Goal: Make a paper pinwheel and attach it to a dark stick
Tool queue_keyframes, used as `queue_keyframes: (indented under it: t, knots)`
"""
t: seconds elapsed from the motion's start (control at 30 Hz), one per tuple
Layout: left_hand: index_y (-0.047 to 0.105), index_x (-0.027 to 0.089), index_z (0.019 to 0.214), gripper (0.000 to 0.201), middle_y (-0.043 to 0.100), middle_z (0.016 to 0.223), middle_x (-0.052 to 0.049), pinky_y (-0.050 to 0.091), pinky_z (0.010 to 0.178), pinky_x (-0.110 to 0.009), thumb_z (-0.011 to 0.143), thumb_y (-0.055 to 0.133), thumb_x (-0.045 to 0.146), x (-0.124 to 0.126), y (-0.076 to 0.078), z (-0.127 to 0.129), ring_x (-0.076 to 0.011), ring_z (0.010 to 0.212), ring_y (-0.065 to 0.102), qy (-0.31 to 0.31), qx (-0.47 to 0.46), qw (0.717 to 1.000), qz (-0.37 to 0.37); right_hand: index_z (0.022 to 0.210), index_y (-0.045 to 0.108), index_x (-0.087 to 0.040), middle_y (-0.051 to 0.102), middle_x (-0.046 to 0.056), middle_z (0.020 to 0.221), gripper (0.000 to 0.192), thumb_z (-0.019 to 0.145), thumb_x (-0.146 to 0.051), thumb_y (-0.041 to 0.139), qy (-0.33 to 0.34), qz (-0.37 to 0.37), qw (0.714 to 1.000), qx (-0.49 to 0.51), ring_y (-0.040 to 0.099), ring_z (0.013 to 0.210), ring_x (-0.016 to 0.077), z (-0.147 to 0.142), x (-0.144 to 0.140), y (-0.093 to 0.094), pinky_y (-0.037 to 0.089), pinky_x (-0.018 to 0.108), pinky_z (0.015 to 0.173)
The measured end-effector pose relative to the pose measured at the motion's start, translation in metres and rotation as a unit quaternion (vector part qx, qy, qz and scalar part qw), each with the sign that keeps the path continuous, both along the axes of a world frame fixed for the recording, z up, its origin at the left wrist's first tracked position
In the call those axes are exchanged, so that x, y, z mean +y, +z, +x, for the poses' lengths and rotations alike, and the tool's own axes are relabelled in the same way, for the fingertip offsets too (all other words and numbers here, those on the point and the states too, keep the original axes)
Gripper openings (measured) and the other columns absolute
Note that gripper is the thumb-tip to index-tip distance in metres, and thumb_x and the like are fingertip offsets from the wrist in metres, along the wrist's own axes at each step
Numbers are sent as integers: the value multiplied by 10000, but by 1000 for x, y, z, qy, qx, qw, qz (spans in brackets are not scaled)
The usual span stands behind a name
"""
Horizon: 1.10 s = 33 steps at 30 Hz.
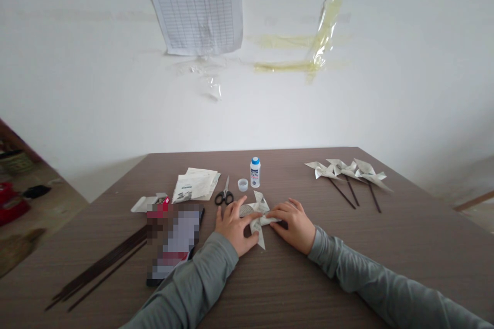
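Observation:
A newspaper pinwheel [259, 199] lies on the table between my hands, its pointed blades folded toward the middle. My left hand [236, 223] holds it from the left, index finger on its centre and thumb near the lower blade. From the right, my right hand [295, 221] grips the right blade between thumb and fingers. Part of the paper is hidden under the fingers. Just behind the pinwheel are black-handled scissors [224, 196], a small clear cap [243, 185] and a white glue bottle [255, 174] with a blue top.
Several cut newspaper sheets [195, 185] lie at the back left, near a small white packet [144, 204]. A blurred phone [177, 241] and dark thin sticks [104, 262] are at the left. Three pinwheels on sticks [349, 169] lie back right. The table [386, 247] meets a wall.

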<state>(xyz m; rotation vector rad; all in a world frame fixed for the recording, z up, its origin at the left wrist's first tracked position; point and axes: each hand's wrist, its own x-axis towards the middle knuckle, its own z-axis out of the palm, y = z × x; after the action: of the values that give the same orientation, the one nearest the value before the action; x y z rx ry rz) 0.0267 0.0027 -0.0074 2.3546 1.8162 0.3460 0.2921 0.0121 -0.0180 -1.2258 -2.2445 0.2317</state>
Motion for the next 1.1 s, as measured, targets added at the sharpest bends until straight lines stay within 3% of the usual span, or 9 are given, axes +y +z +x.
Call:
queue_keyframes:
  t: [0.4, 0.73, 1.1]
  knots:
    - [964, 577, 1555, 697, 625, 2031, -40, 360, 1565, -896, 897, 1054, 365, 2, 1, 1, -571, 1854, 557, 9, 4, 1000, 2, 1296, 976, -394, 1000, 65, 1285, 334, 1096, -174, 824, 8, 10, 1000, 6, 944, 1248, 361, 2, -1, -3, 591, 748, 1418]
    - [925, 581, 1625, 684, 545, 2091, -51, 325, 1567, -931, 973, 1009, 393, -1, 9, -5, -569, 1902, 511, -17, 3, 1000, -19, 1266, 993, -411, 996, 71, 1284, 297, 1074, -230, 857, 6, -27, 1000, 12, 943, 1275, 412, 1, 2, -1, 560, 797, 1442]
    - [931, 518, 1624, 718, 641, 2001, -90, 408, 1557, -874, 934, 1036, 348, -7, -2, -4, -544, 1805, 627, -6, -15, 999, 52, 1253, 991, -406, 998, 69, 1284, 316, 1058, -204, 846, 6, -11, 1000, 11, 953, 1251, 408, 1, 3, -4, 588, 788, 1424]
